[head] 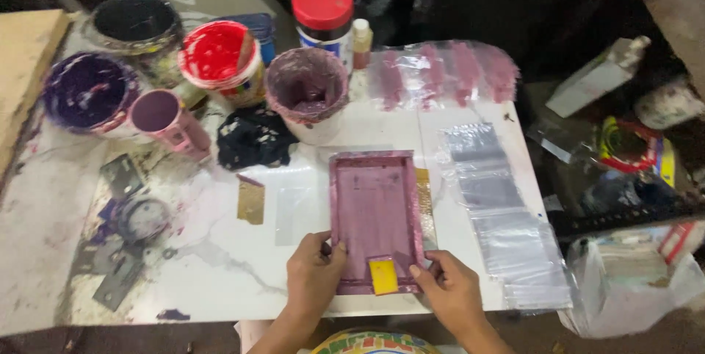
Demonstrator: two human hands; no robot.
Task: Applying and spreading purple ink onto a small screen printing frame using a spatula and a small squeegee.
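Observation:
A small rectangular printing screen [373, 211] with a mauve, ink-stained frame lies flat on the white table [220, 273]. A yellow squeegee card [383, 275] rests on the screen's near edge. My left hand [313, 269] grips the frame's near left corner. At the near right corner, my right hand [446, 286] presses on the frame, its fingertips close to the yellow card. Under the screen a clear plastic pouch [294, 214] shows at the left side.
Open paint tubs stand at the back: black [136, 22], red [219, 56], purple [88, 92], mauve [306, 88], plus a tipped pink cup [167, 119] and a red-lidded jar [323, 10]. Printed pouches [440, 71] lie behind, blank clear pouches [499, 214] at the right. A dark rag [253, 137] and brown card [251, 200] lie left.

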